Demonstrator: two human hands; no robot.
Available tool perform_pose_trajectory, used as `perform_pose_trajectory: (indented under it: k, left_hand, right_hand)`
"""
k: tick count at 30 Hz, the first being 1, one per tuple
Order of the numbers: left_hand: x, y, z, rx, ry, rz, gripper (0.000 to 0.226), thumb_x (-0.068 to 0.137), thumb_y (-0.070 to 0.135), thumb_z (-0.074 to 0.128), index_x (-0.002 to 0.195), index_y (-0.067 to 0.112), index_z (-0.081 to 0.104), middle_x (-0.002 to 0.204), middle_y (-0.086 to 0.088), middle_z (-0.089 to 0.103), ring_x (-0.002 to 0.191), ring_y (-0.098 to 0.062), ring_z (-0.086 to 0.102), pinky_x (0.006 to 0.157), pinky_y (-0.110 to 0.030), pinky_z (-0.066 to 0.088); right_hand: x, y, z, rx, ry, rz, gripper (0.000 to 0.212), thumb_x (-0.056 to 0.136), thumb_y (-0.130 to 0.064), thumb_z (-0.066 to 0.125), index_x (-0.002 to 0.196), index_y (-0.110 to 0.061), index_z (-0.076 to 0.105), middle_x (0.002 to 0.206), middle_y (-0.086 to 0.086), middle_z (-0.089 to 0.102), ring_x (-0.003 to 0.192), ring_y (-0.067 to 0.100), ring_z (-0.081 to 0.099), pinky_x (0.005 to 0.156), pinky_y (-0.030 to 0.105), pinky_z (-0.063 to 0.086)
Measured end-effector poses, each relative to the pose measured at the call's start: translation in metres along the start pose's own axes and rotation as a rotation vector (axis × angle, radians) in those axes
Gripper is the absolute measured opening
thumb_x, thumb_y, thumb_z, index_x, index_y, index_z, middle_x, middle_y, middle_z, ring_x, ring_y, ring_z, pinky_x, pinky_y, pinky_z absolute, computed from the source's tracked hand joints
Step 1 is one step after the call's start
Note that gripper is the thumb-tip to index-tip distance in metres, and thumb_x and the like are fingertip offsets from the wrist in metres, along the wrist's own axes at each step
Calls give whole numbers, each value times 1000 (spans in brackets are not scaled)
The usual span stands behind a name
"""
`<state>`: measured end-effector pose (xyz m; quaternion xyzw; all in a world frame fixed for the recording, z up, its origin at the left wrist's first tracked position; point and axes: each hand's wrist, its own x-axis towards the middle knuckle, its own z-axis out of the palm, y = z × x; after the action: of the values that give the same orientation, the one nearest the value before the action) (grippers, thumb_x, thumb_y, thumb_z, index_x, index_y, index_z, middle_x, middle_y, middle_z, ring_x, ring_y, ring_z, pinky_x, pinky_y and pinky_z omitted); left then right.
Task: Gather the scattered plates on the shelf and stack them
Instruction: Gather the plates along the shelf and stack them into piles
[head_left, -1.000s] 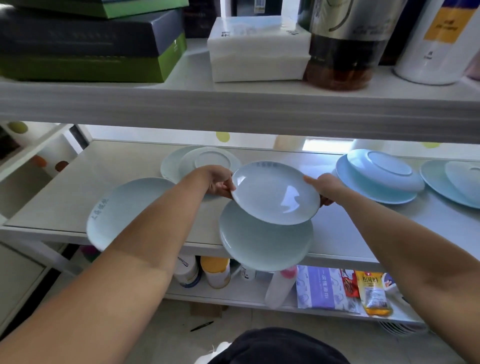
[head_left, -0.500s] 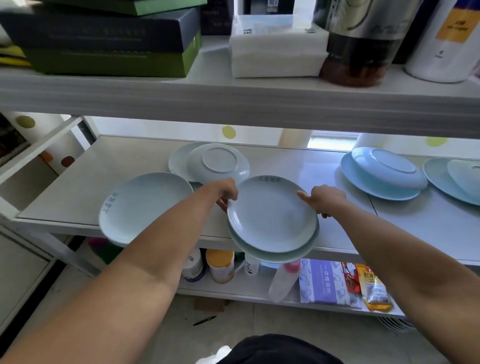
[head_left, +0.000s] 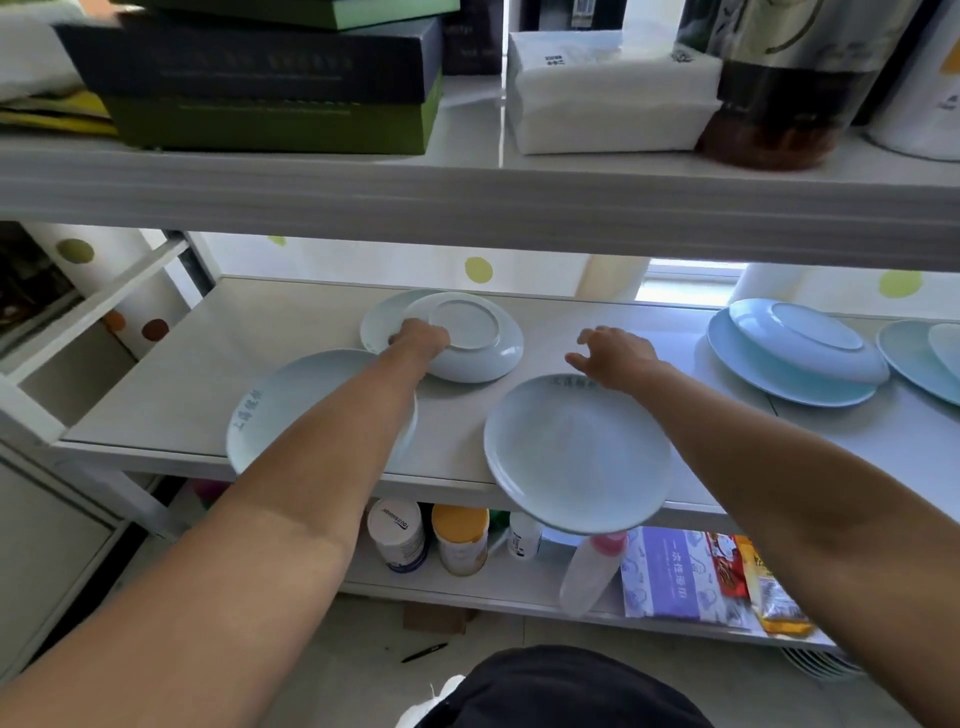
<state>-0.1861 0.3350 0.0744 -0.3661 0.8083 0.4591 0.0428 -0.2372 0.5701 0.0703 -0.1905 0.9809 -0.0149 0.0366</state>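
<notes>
A stack of pale plates (head_left: 576, 457) lies at the front edge of the middle shelf (head_left: 291, 332), partly overhanging it. My right hand (head_left: 615, 356) hovers just behind the stack with loosely spread fingers, holding nothing. My left hand (head_left: 421, 338) grips the left rim of an upside-down pale plate (head_left: 478, 345), which rests on another pale plate (head_left: 384, 322) farther back. One more pale plate (head_left: 270, 410) with blue lettering lies at the front left, partly under my left forearm.
Two blue plates (head_left: 795, 358) sit piled at the right, with more blue plates (head_left: 919, 358) at the right edge. The upper shelf (head_left: 467, 197) overhangs with boxes, tissues and a jar. Bottles and packets fill the lower shelf.
Both hands set the held plate down on the plate at the shelf's front edge and let go. My left hand reached back to the upside-down plate; my right hand lifted off.
</notes>
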Motion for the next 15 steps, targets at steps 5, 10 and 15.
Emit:
perform_pose_trajectory:
  k: [5, 10, 15]
  left_hand:
    - [-7, 1, -23, -337, -96, 1, 50, 93, 7, 51, 142, 4, 39, 142, -15, 43, 101, -24, 44, 83, -30, 41]
    - [5, -5, -35, -548, -173, -97, 53, 93, 7, 50, 143, 5, 33, 120, -7, 33, 114, -23, 39, 100, -32, 38]
    - [19, -7, -47, -641, -213, -190, 45, 88, 7, 50, 131, 10, 37, 137, -13, 48, 121, -24, 53, 100, -30, 43]
  right_hand:
    - [21, -56, 1, 53, -33, -143, 58, 93, -38, 51, 145, -18, 34, 149, 2, 39, 137, 22, 37, 106, 38, 36]
    - [40, -101, 10, 19, -76, -254, 74, 89, -37, 59, 150, -13, 23, 156, 1, 27, 142, 22, 30, 112, 37, 31]
    - [57, -124, 21, -20, -127, -258, 87, 86, -42, 63, 151, -8, 17, 158, 6, 20, 146, 23, 22, 117, 37, 24]
